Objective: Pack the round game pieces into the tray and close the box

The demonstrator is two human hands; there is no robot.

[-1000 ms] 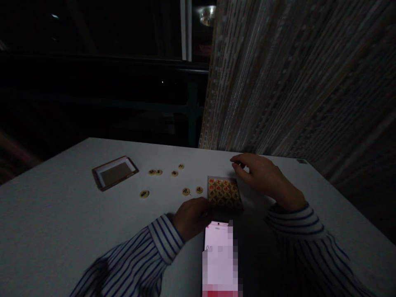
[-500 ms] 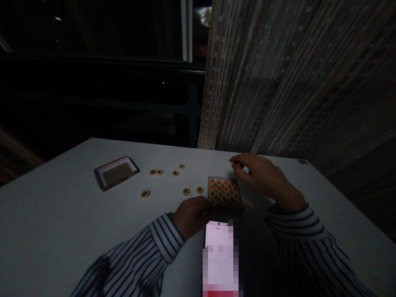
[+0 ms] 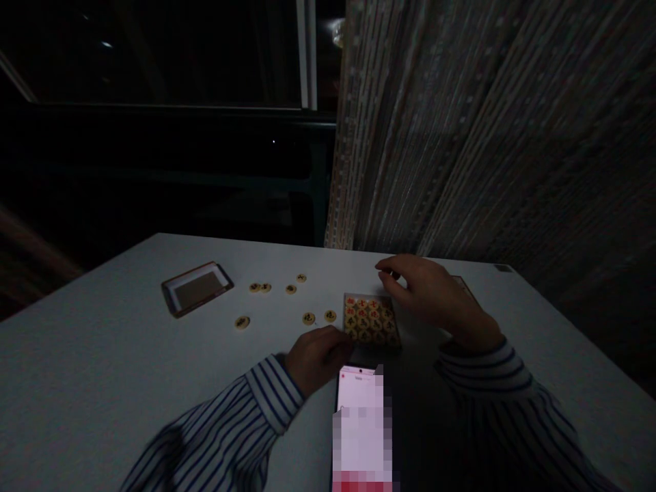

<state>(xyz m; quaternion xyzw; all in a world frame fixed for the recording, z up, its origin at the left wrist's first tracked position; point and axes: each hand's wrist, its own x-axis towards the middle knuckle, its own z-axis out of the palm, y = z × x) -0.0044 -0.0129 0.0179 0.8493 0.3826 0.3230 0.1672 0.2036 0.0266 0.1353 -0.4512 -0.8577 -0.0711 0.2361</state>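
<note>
A small box (image 3: 397,336) of round xiangqi pieces lies on the white table, its pieces in rows with red and black characters. My left hand (image 3: 316,357) is closed at the box's near left corner, fingertips on its edge. Above the far right corner of the box hovers my right hand (image 3: 428,290), thumb and forefinger apart with nothing visible between them. Two black-marked xiangqi pieces (image 3: 308,318) lie just left of the box. Several more pieces (image 3: 291,290) are scattered farther left, two of them touching.
To the left lies an open box lid (image 3: 197,290), hollow side up. A lit phone (image 3: 361,424) rests close to me below the box. Behind my right hand a flat card-like thing (image 3: 465,288) partly shows. A strand curtain (image 3: 410,137) hangs beyond the table's far edge (image 3: 246,240).
Both hands hold nearly the same pose; the right has shifted very slightly left. The view has tilted a little. The box and loose pieces stay in place.
</note>
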